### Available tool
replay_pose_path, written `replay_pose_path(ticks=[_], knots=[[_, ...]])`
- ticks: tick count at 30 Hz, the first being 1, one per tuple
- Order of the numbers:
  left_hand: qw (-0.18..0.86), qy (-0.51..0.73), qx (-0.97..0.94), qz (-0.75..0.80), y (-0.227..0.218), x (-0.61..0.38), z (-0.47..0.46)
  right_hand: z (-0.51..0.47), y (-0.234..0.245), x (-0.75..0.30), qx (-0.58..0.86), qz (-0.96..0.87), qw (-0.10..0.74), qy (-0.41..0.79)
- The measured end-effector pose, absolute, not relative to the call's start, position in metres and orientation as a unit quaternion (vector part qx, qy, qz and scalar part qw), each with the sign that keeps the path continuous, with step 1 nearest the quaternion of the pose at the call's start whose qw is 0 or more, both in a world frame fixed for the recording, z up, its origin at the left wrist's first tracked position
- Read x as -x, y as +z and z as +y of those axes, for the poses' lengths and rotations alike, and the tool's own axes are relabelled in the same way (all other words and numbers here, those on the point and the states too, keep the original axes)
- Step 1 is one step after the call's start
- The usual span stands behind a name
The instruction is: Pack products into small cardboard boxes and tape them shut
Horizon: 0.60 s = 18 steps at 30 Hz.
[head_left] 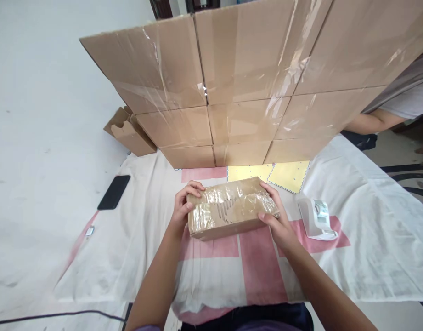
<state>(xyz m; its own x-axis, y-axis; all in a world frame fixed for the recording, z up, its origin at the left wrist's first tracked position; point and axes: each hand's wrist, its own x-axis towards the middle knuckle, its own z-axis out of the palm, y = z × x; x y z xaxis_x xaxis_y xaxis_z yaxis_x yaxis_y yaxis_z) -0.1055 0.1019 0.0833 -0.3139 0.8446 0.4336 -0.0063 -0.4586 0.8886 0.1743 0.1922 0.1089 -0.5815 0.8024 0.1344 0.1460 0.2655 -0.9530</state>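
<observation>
A brown cardboard box (pixel 232 207), wrapped in shiny clear tape, is held between both hands over the front middle of the table. My left hand (pixel 186 202) grips its left end, with fingers on the top edge. At the right end, my right hand (pixel 275 211) is closed round the box, its thumb on the near side. Dark slanted marks show on the taped face. To the right of my right hand stands a white tape dispenser (pixel 316 220) with a roll in it.
A tall taped cardboard panel (pixel 245 87) stands across the table's back. Yellow sheets (pixel 289 175) lie at its foot. A small open carton (pixel 132 135), a black phone (pixel 114 192) and a small tag-like item (pixel 89 231) are on the left. Another person's arm (pixel 380 120) shows at right.
</observation>
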Motion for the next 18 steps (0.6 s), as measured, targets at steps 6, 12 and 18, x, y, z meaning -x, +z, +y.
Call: replay_pose_path(ticks=[6, 12, 18], knots=[[0.346, 0.578, -0.594, 0.439, 0.092, 0.124, 0.096, 0.193, 0.109, -0.173, 0.321, -0.746, 0.341, 0.474], [0.350, 0.555, -0.615, 0.438, 0.095, 0.127, 0.095, 0.196, 0.104, -0.171, 0.326, -0.735, 0.338, 0.489], [0.341, 0.536, -0.626, 0.452, 0.094, 0.128, 0.095, 0.196, 0.113, -0.166, 0.345, -0.722, 0.340, 0.495]])
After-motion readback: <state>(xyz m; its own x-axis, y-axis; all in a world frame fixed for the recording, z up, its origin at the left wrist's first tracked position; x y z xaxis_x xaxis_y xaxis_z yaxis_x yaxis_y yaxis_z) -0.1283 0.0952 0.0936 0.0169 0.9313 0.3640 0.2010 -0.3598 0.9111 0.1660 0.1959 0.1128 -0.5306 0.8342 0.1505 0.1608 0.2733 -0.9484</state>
